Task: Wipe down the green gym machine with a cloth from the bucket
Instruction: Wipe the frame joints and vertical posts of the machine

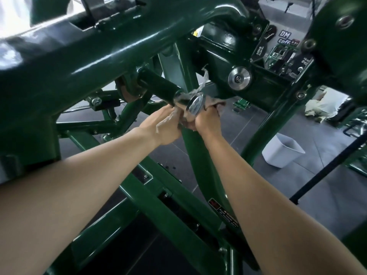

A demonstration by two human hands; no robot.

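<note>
Cloth (215,102) is wrapped round the chromed tip of a green peg (156,84) on the gym machine (119,46). It is thin and ragged, with one strip trailing up from the peg toward the frame joint. Both bare hands are on it.

Left hand (164,126): just below-left of the peg tip, fingers curled, pinching a pale fold of cloth that drapes over the knuckles.

Right hand (206,120): just below-right of the peg, against the round chrome end cap (195,105), fingers curled into a bunched brownish part of the cloth. Its fingertips are hidden behind the cap and cloth, so I can't tell the exact grip.

The hands nearly touch each other under the peg. A green upright (190,151) passes behind the peg and runs down between the forearms.

White bucket (282,151) sits on the dark floor (317,185), well off to the lower right of the peg. A black weight plate (259,50) marked 20KG is up and right of the peg, further back.
</note>
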